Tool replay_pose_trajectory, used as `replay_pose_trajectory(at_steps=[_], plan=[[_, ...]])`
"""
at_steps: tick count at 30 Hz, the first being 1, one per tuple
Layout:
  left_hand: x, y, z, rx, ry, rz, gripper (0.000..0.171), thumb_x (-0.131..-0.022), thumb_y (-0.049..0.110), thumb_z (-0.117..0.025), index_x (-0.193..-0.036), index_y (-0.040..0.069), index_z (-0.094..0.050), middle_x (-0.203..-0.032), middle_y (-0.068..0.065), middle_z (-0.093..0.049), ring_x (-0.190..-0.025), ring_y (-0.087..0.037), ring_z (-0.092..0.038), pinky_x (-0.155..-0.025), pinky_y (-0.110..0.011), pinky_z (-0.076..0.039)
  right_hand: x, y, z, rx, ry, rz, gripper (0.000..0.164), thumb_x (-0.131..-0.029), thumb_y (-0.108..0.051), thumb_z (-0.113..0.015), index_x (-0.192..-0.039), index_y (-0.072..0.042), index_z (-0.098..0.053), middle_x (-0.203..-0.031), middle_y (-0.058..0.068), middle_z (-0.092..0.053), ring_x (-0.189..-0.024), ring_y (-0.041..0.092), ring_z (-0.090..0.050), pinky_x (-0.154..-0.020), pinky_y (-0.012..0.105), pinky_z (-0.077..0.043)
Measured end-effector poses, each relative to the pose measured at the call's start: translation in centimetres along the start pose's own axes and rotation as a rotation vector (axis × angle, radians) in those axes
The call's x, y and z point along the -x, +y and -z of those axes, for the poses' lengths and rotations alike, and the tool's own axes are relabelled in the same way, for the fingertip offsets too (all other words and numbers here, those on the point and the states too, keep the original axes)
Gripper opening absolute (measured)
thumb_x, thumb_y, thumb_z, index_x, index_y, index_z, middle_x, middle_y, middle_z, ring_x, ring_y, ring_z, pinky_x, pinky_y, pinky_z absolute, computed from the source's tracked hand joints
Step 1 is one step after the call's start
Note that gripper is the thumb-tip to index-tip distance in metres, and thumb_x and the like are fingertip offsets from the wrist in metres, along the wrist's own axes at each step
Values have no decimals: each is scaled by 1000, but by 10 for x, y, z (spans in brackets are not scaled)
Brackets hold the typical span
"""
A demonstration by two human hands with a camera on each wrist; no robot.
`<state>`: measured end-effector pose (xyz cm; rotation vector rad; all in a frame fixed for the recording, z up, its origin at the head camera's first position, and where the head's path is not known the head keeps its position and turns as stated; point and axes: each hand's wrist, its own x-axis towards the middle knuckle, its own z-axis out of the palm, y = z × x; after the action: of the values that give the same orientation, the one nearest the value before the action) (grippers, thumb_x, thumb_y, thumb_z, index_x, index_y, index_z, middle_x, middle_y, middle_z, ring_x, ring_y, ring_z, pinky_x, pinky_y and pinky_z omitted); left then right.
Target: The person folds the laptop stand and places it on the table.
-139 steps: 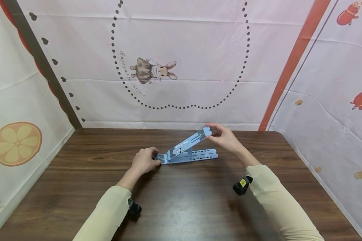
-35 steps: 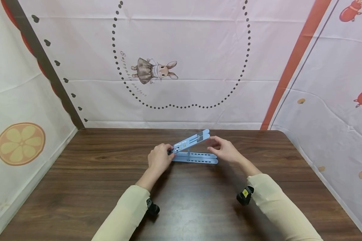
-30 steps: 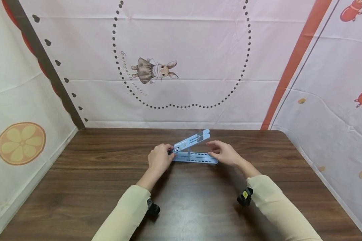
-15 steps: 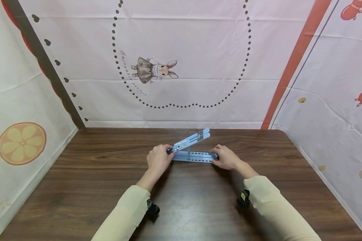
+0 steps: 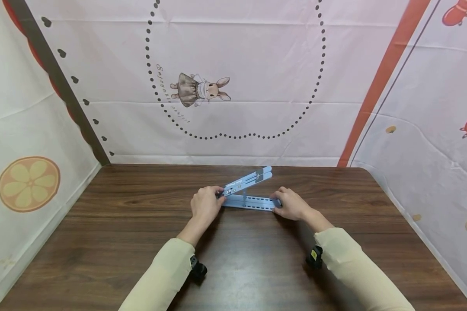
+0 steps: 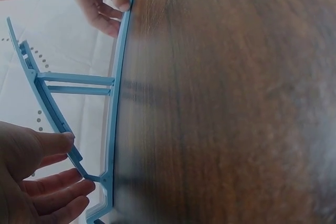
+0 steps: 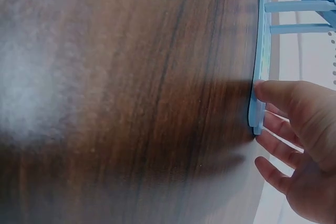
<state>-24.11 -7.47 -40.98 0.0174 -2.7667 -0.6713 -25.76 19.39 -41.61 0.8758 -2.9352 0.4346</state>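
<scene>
A light-blue folding laptop stand [image 5: 258, 202] rests on the table in the head view, its slotted base bars lying flat. Its printed upper arms [image 5: 241, 184] slope up to the right, and two thin struts [image 6: 79, 78] prop them in the left wrist view. My left hand [image 5: 206, 206] pinches the low end of the upper arms between thumb and fingers, near the hinge. At the opposite end, my right hand [image 5: 292, 204] grips the tip of the base, thumb [image 7: 278, 92] on the near edge and fingers behind.
The brown wooden table [image 5: 233, 259] reaches back to a white printed cloth [image 5: 272, 77] hung as a wall. More of this cloth [image 5: 27, 129] stands along the left and right sides. A small black camera [image 5: 314, 257] sits at each wrist.
My right hand has left the raised tip of the upper arms and come down onto the base's right end. Earlier, my left hand moved from the stand's left end to the upper arms.
</scene>
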Motion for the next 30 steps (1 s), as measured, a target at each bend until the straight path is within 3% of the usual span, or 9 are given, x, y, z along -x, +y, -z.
replay_pose_trajectory(at_steps=[14,24,30], plan=[[-3,-3,-3,14,-10,-30,24,-78,26,-73,-102,23,-72,-95,-2,-70,-52,-16,-49,-40,-26,-32,8,-9,-1,16,24,23,32,-77,-19,-71,-102,-3,-62,-94,9,-55,-77,18,-48,-64,31,-42],[-3,-3,-4,38,25,-47,24,-78,22,-73,-102,23,-72,-95,-4,-71,-50,-16,-48,-39,-26,-32,13,-16,-2,40,23,40,32,-76,-21,-72,-99,-2,-60,-88,7,-52,-72,16,-45,-60,28,-39],[-4,-4,-6,70,52,-49,24,-77,19,-72,-101,22,-72,-95,-4,-71,-56,-20,-59,-43,-31,-39,15,-24,-2,50,-1,9,32,-76,-22,-72,-98,-3,-59,-88,7,-52,-73,16,-46,-60,29,-41]])
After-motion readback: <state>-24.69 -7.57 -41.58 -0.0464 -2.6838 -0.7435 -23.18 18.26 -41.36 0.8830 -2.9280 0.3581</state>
